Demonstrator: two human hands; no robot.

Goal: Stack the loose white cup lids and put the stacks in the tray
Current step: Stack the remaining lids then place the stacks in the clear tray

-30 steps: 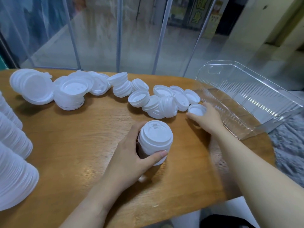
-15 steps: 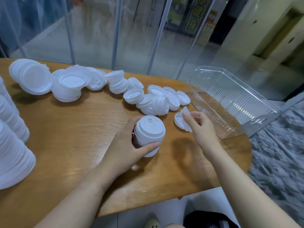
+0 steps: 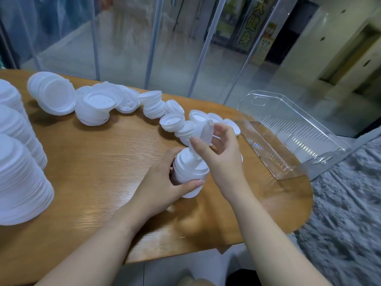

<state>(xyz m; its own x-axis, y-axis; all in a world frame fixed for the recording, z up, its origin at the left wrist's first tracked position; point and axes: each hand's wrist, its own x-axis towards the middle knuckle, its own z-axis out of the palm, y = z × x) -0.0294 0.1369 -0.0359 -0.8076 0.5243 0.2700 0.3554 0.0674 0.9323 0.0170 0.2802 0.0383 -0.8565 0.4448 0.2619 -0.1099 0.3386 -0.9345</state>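
Observation:
My left hand point(image 3: 162, 188) grips a short stack of white cup lids point(image 3: 188, 172) standing on the wooden table point(image 3: 92, 166). My right hand point(image 3: 220, 153) pinches a single white lid point(image 3: 205, 133), held on edge just above that stack. Loose white lids point(image 3: 175, 120) lie in a row across the table behind my hands. The clear plastic tray point(image 3: 288, 137) sits at the table's right end, with nothing in it.
Tall stacks of larger white lids point(image 3: 18, 172) stand at the left edge. More large lids point(image 3: 51, 96) are heaped at the back left. A glass wall runs behind the table. Grey carpet point(image 3: 346, 213) lies to the right.
My right hand picked up a loose lid near the tray, lifted it and brought it left over the stack. My left hand has kept its grip on the stack.

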